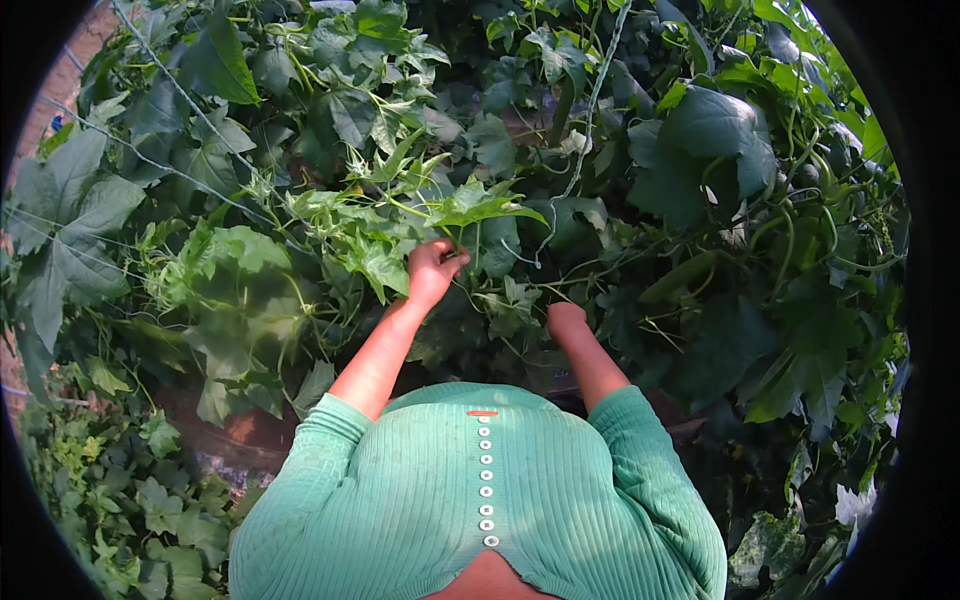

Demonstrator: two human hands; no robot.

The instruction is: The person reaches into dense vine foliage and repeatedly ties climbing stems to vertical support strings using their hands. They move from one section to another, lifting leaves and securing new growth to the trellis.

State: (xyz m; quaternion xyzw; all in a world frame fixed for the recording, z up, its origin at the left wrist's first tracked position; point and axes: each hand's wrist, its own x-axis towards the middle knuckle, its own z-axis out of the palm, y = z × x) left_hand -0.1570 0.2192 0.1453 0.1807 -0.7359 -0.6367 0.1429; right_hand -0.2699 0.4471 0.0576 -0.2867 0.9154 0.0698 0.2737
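Observation:
My left hand reaches into a climbing vine with lobed leaves, its thumb and fingers pinched on a thin green stem. A bright young leaf spreads just above those fingers, and paler shoot tips rise beyond it. Lower and to the right is my right hand, bent at the wrist; its fingers are hidden, so what they touch does not show. Between the hands grows a small lobed leaf. A pale twine hangs down, its loose lower end curling above my right hand.
More twines slant through the foliage at upper left. A long green fruit hangs among leaves on the right, near curling stems. Large leaves crowd the left side. Bare soil shows at lower left, beside low leafy plants.

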